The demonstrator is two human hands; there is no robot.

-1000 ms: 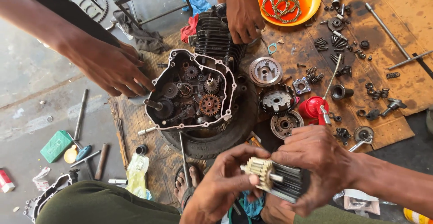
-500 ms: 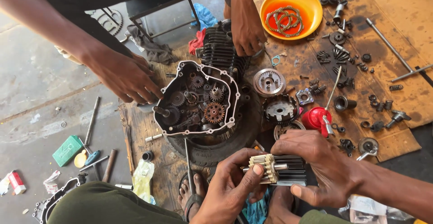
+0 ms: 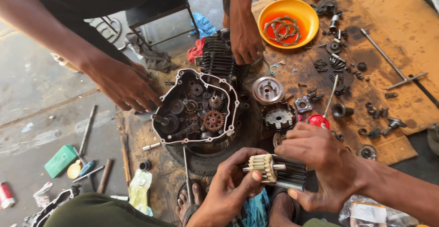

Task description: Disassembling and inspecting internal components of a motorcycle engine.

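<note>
Left hand (image 3: 231,188) entering from lower centre, forearm angled up and to the right, fingers curled, thumb (image 3: 250,181) laid forward with nail up. Right hand (image 3: 320,163) entering from lower right, bare forearm running off to the right edge, palm down, fingers bent and closed in a grip, thumb low. Hands close together, fingertips nearly meeting.

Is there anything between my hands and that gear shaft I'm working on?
No. Both hands already grip the gear shaft: the left hand holds its pale gear end, the right hand covers the dark end. Nothing visible lies between them.
</note>
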